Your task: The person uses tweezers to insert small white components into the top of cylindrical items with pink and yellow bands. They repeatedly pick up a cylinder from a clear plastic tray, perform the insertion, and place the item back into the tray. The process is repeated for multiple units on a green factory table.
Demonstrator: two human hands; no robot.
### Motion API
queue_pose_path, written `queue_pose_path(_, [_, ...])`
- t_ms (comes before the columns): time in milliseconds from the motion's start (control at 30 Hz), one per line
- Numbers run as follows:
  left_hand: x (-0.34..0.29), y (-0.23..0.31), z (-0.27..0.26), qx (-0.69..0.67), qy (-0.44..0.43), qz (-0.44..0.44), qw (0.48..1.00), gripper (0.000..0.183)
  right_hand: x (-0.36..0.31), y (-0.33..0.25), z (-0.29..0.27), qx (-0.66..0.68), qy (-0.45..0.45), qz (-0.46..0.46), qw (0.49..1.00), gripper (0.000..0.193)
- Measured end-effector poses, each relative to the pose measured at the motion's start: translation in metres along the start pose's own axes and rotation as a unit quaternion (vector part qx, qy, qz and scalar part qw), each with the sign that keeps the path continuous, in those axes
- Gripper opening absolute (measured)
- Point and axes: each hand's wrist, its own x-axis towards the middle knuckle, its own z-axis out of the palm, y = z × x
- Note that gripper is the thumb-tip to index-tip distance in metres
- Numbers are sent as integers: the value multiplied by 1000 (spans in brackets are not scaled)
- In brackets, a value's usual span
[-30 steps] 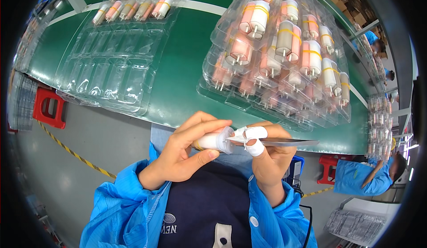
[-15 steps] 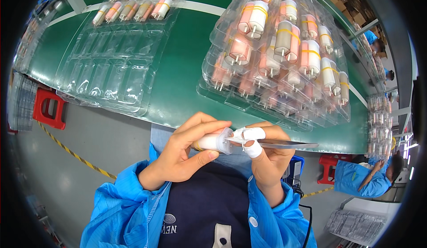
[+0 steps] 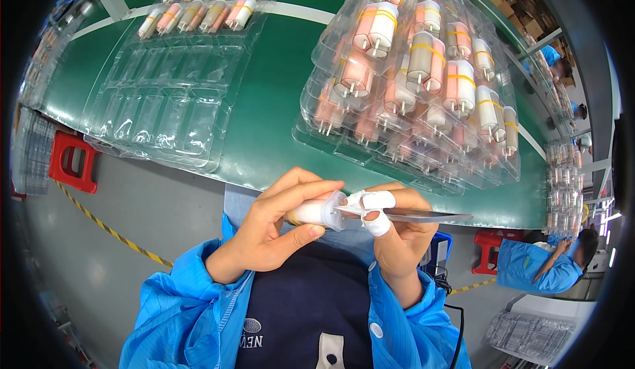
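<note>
In front of my chest, my left hand (image 3: 268, 227) is closed around a white twin-tube bottle (image 3: 307, 211) with a clear end and a yellow band, lying on its side with that end to the right. My right hand (image 3: 397, 227), with white tape wrapped on its fingertips, grips metal tweezers (image 3: 426, 215). Their narrow tip is at the bottle's clear end, by its small spout, and their wide end sticks out to the right. Whether the tip touches the spout, I cannot tell. My left fingers hide much of the bottle.
On the green table (image 3: 278, 91), stacked clear trays (image 3: 311, 127) at right hold pink, white and grey twin-tube bottles. A clear tray (image 3: 159, 114) at left has filled slots along its far rows. A red stool (image 3: 73, 162) stands left; a co-worker in blue (image 3: 539, 266) sits far right.
</note>
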Motion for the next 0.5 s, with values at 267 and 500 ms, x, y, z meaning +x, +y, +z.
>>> queue_pose_path(267, [-1, -3, -1, 8, -1, 6, 1000, 47, -1, 1, -1, 4, -3, 1, 1000, 16])
queue_pose_path(500, [0, 2, -1, 3, -5, 0, 1000, 50, 0, 4, -1, 15, -8, -20, 1000, 17])
